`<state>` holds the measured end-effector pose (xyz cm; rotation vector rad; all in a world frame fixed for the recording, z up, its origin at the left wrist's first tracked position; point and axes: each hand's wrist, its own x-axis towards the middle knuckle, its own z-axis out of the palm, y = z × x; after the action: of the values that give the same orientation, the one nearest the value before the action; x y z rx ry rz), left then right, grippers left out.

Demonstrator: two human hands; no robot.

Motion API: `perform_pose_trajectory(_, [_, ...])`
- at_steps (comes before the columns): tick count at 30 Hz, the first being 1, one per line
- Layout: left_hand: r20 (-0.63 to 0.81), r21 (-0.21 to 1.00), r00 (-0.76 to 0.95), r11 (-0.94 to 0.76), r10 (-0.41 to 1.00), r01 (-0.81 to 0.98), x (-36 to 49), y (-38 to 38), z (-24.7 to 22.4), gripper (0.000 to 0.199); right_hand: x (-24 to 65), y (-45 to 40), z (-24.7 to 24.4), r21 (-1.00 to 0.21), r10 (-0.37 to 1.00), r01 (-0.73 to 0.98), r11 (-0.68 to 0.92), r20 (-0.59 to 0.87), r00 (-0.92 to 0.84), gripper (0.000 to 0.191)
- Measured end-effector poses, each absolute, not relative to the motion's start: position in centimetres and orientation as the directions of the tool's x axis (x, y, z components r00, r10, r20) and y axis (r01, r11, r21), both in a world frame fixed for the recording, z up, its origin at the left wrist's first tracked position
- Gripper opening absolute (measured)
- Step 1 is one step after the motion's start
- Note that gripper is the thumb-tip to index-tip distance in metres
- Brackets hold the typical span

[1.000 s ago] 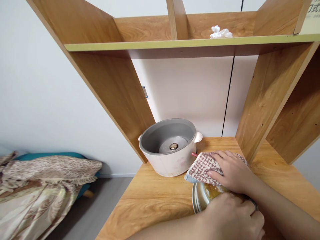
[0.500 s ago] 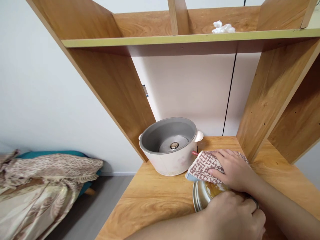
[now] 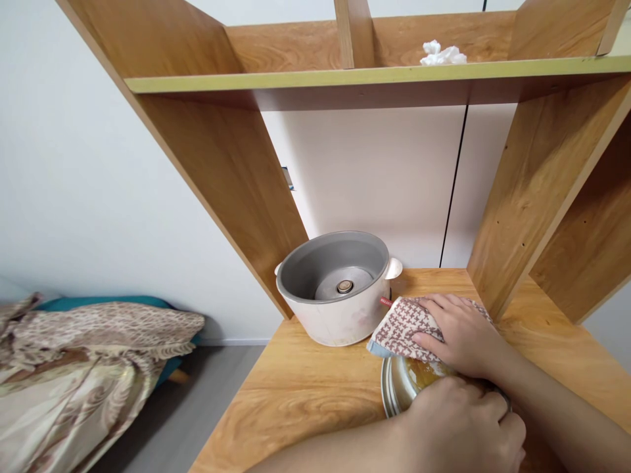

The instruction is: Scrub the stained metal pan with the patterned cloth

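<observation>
A metal pot (image 3: 405,384) with a stepped rim and a brown-stained surface lies on the wooden desk, mostly covered by my hands. My left hand (image 3: 466,420) is curled over its near side; the fingertips are hidden. On the far side, my right hand (image 3: 458,332) presses a brown-and-white patterned cloth (image 3: 404,325) against the pot, thumb and fingers bent over the fabric. The cloth has a light blue edge and a red tag. Just left of it stands a white rice cooker body (image 3: 330,322), lidless, with its grey inside and round heating plate showing.
Wooden uprights (image 3: 542,190) rise on both sides of the desk (image 3: 296,394). A shelf (image 3: 315,85) crosses above, holding crumpled white tissue (image 3: 442,55). At lower left, a patterned blanket (image 3: 98,368) covers a teal seat beside the grey floor.
Both hands keep nearly the same place on the pot and cloth. The whole view has shifted very slightly.
</observation>
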<state>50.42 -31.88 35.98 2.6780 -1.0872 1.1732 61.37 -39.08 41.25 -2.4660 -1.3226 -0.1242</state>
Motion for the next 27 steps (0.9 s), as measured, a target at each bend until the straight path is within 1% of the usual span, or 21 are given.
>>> perform_pose_trajectory(8, [0.577, -0.26, 0.517, -0.742, -0.632, -0.618, 50.44, -31.88, 36.24, 0.03, 61.32, -39.08, 41.23, -0.248, 0.788, 0.82, -0.516, 0.239, 0.568, 0.055])
perform_pose_trajectory(13, [0.637, -0.255, 0.482, -0.754, -0.602, -0.606, 50.52, -31.91, 36.0, 0.031, 61.42, -39.08, 41.09, -0.257, 0.79, 0.823, -0.506, 0.244, 0.562, 0.055])
perform_pose_trajectory(19, [0.649, -0.251, 0.472, -0.753, -0.597, -0.609, 50.55, -31.76, 36.06, 0.03, 61.45, -39.1, 41.07, -0.246, 0.79, 0.828, -0.503, 0.257, 0.556, 0.054])
perform_pose_trajectory(23, [0.615, -0.262, 0.488, -0.745, -0.619, -0.614, 50.52, -31.81, 36.22, 0.03, 61.39, -39.1, 41.14, -0.245, 0.786, 0.821, -0.516, 0.246, 0.567, 0.055])
perform_pose_trajectory(27, [0.657, -0.256, 0.473, -0.764, -0.587, -0.592, 50.43, -31.84, 36.28, 0.032, 61.44, -39.12, 41.07, -0.243, 0.787, 0.826, -0.509, 0.257, 0.561, 0.054])
